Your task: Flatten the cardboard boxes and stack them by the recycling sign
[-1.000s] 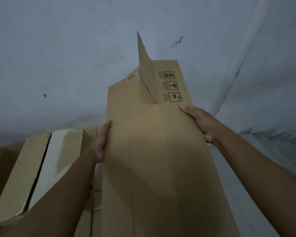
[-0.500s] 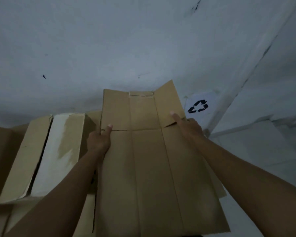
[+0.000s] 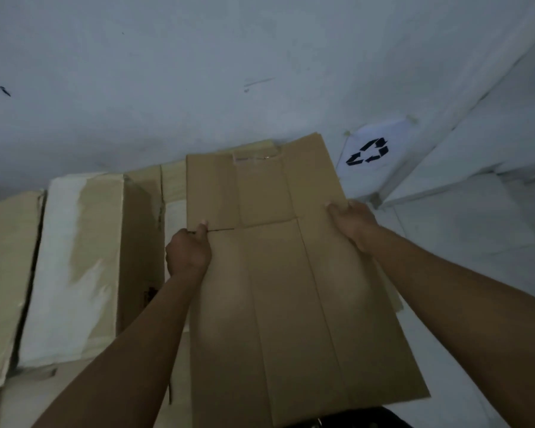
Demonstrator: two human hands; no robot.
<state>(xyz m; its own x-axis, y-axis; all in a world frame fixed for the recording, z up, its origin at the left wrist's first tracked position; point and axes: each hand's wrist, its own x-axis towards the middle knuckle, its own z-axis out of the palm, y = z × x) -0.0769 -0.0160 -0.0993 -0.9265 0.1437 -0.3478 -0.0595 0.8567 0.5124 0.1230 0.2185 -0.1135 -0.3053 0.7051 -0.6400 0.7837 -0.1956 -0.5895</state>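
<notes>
A flattened brown cardboard box [image 3: 278, 298] lies long-ways in front of me, its far flaps pointing at the wall. My left hand [image 3: 188, 251] grips its left edge with the thumb on top at the flap crease. On the right edge my right hand [image 3: 351, 223] holds it, fingers curled over the side. A white recycling sign [image 3: 372, 152] with black arrows is taped low on the wall, just right of the box's far end. More flattened cardboard [image 3: 173, 183] shows underneath, at the far left of the held box.
Several other cardboard boxes lean in a row on the left, one with a white, worn face [image 3: 71, 261]. The pale wall [image 3: 260, 72] runs behind everything. At the right is a wall corner [image 3: 464, 103] and light floor [image 3: 476, 242].
The box has come down from upright against the wall to low and flat, its raised flap folded down. The view tipped down, and the recycling sign came into sight.
</notes>
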